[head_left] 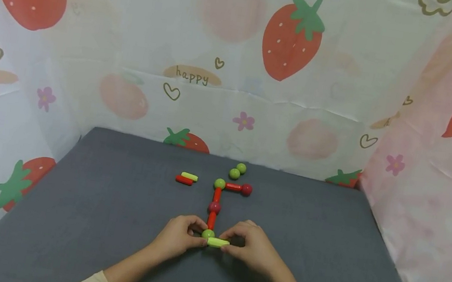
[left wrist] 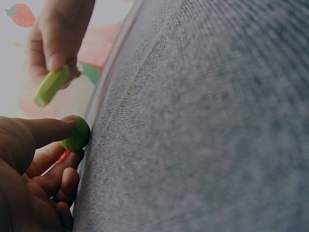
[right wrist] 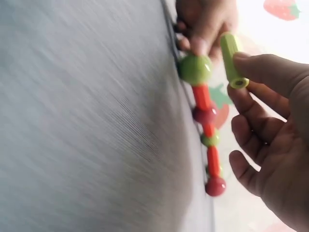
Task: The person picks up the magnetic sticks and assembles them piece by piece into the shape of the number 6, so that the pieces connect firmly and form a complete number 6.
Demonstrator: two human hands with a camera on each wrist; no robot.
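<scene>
A chain of red rods and balls lies on the grey cloth, with a green ball (head_left: 208, 234) at its near end. My left hand (head_left: 182, 236) pinches that ball between thumb and fingers. Between its thumb and forefinger, my right hand (head_left: 255, 246) holds a yellow-green rod (head_left: 218, 242), its hollow end visible in the right wrist view. In the left wrist view the rod stays apart from the ball. Farther along the chain come a dark red ball (head_left: 214, 207), a second green ball (head_left: 219, 184) and, to the right, another dark red ball (head_left: 247, 190).
Left of the chain, a loose red rod (head_left: 184, 180) and a yellow-green rod (head_left: 189, 176) lie side by side. Two loose green balls (head_left: 234, 173) sit behind the chain. A strawberry-patterned curtain (head_left: 230, 112) rises beyond the grey table (head_left: 114, 183).
</scene>
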